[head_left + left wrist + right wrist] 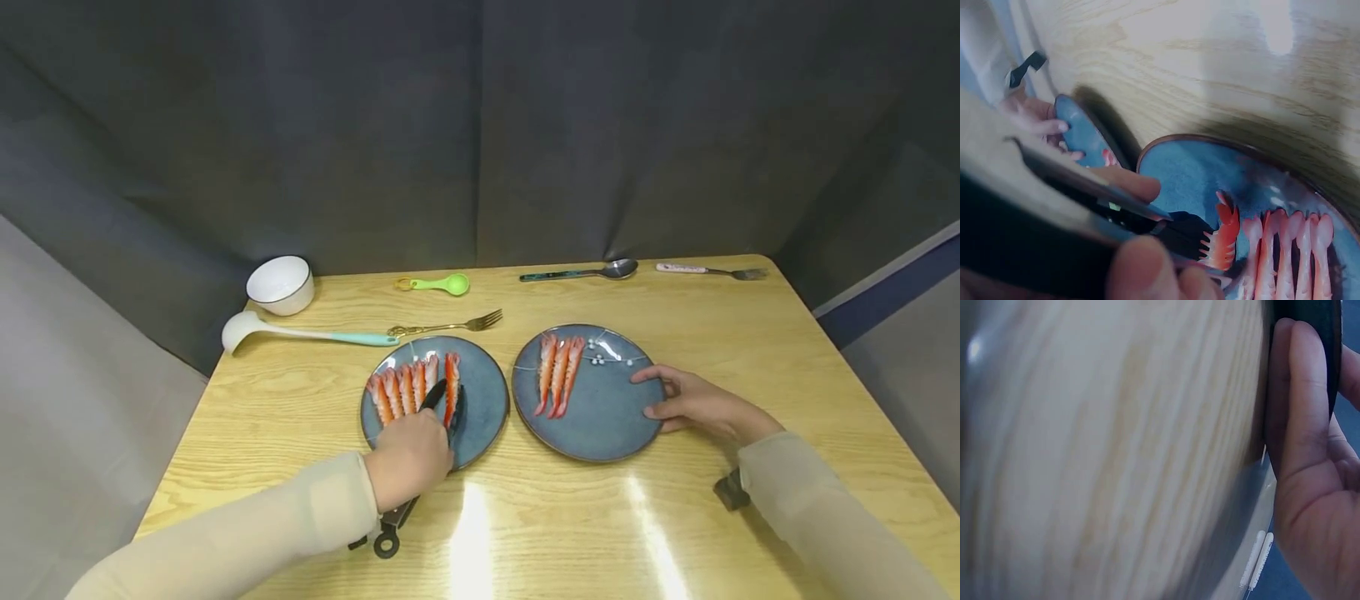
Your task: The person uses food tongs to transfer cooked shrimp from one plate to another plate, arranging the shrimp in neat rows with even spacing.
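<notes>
My left hand point(412, 458) grips black tongs point(1188, 230) over the left blue plate point(483, 404). The tongs' tips stand on both sides of a red-and-white shrimp point(452, 379), set apart from a row of several more shrimp point(405, 387) on that plate's left half. On the right blue plate point(607, 425), three shrimp point(558, 375) lie side by side toward the left. My right hand point(697, 404) holds this plate's right rim, and in the right wrist view fingers point(1307, 387) lie along its underside.
Behind the plates lie a gold fork point(450, 326), a green measuring spoon point(453, 284), a dark-handled spoon point(618, 268) and a fork with a pale handle point(681, 268). A white bowl point(281, 285) and a ladle point(360, 338) are at the back left. A dark curtain point(480, 133) hangs behind the table.
</notes>
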Demonstrator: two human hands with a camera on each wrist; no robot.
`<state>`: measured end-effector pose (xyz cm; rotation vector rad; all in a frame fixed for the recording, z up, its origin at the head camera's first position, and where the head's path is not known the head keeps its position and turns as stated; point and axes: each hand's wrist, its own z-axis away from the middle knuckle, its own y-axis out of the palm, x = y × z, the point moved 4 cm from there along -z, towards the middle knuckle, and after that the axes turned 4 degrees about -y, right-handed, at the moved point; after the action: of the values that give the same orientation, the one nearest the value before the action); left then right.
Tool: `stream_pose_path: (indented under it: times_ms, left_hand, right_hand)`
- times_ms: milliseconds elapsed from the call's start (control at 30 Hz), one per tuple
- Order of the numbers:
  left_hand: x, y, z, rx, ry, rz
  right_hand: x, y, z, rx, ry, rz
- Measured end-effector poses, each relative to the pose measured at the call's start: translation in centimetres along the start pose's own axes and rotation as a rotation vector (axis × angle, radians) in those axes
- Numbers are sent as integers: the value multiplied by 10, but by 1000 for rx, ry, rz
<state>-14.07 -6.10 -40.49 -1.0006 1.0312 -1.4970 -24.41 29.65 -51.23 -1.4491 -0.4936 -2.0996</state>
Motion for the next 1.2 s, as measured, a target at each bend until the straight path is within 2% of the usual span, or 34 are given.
stream_pose_path:
  times_ms: [133, 300, 367, 467, 600, 733, 833, 1033, 1200]
  left_hand:
    - [10, 2, -1, 47, 35, 165]
    - [21, 5, 4, 38, 80, 310]
    - [24, 6, 6, 5, 66, 299]
    - [27, 8, 9, -61, 37, 230]
    - [26, 9, 11, -146, 45, 130]
    - [26, 6, 10, -137, 45, 93]
    - [31, 4, 9, -107, 34, 125]
    - [44, -2, 4, -68, 20, 285]
    - [37, -14, -2, -30, 46, 419]
  right_hand:
    - [0, 1, 0, -4, 0, -13]
    - [2, 1, 0, -17, 4, -8]
    - [3, 0, -1, -14, 3, -6]
    - [3, 1, -1, -1, 3, -13]
    - [4, 1, 0, -1, 0, -21]
    - [5, 2, 1, -1, -5, -15]
    - [5, 2, 1, -6, -2, -11]
    - [4, 3, 1, -23, 13, -12]
    - [3, 2, 2, -28, 18, -8]
